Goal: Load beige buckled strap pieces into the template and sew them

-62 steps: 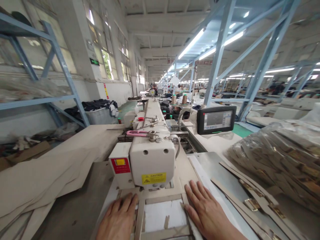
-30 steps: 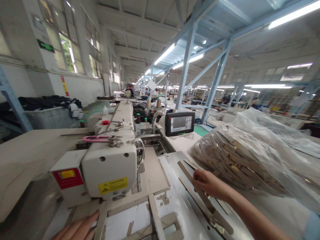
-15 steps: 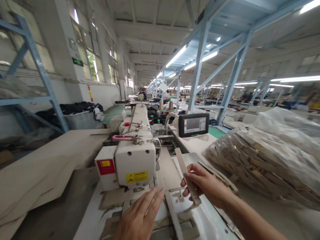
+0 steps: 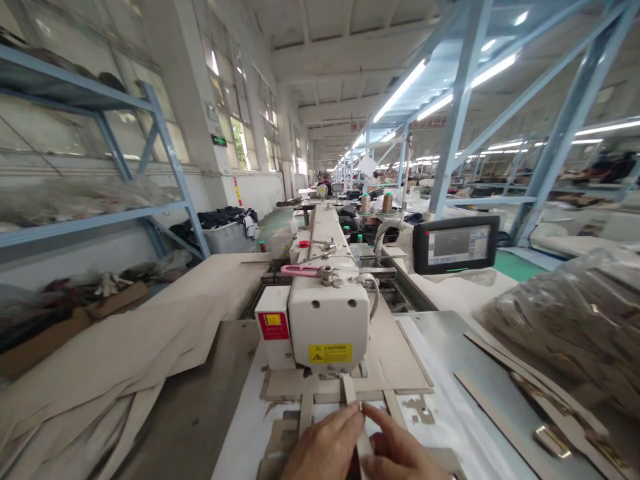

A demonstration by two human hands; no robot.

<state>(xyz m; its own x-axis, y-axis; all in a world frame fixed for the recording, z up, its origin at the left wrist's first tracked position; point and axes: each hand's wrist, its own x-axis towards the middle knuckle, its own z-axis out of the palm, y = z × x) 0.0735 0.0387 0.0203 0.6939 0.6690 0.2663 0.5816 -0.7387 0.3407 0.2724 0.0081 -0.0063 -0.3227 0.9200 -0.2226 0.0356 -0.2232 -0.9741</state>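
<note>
A narrow beige strap [image 4: 349, 390] lies lengthwise under the front of the white sewing machine head [image 4: 330, 323]. My left hand [image 4: 327, 443] has its fingers pressed together on the strap, the fingertips near its left edge. From the other side my right hand [image 4: 400, 447] grips the strap, its index finger stretched to the left fingertips and the other fingers curled. Both hands are close together, and my thumbs are mostly hidden. Beneath them is a beige template plate [image 4: 406, 360] with slots and bars, on a white sheet [image 4: 240, 433].
Right of the plate lie loose straps with a metal buckle [image 4: 553, 441], beside a plastic bag of straps [image 4: 575, 313]. A control screen [image 4: 455, 245] stands behind. Stacked beige sheets [image 4: 165, 340] cover the left side. A pink-handled tool [image 4: 300, 270] rests on the machine.
My right hand has brought the strap down and left from the air onto the plate. My left hand has joined it at the strap. The view has turned left.
</note>
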